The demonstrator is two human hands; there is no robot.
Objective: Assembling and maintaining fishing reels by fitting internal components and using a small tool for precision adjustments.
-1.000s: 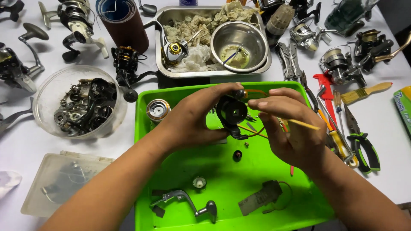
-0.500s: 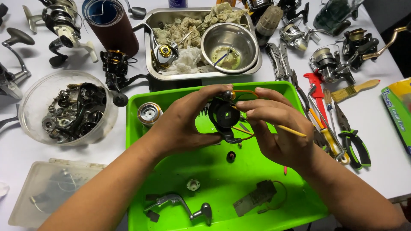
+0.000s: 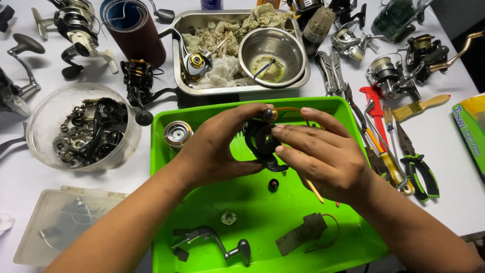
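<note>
My left hand [image 3: 220,146] grips a black fishing reel body [image 3: 260,144] over the green tray [image 3: 202,202]. My right hand [image 3: 318,156] presses its fingers on the same reel body from the right and also holds a thin wooden stick [image 3: 314,191] that pokes out below the palm. A small dark round part [image 3: 273,185] lies in the tray just under the hands. A silver spool [image 3: 178,134] sits in the tray's upper left corner. A grey reel handle [image 3: 214,242], a small washer [image 3: 228,218] and a flat grey part with a wire loop [image 3: 305,232] lie near the tray's front.
A metal pan [image 3: 182,76] with rags and a steel bowl [image 3: 273,50] stands behind the tray. A clear bowl of dark reel parts [image 3: 83,129] is at left, a plastic box [image 3: 60,227] below it. Pliers, cutters and a brush [image 3: 422,107] lie at right; several reels line the back.
My right hand has closed in over the reel body and the stick has swung from pointing right to pointing down. The view has shifted slightly.
</note>
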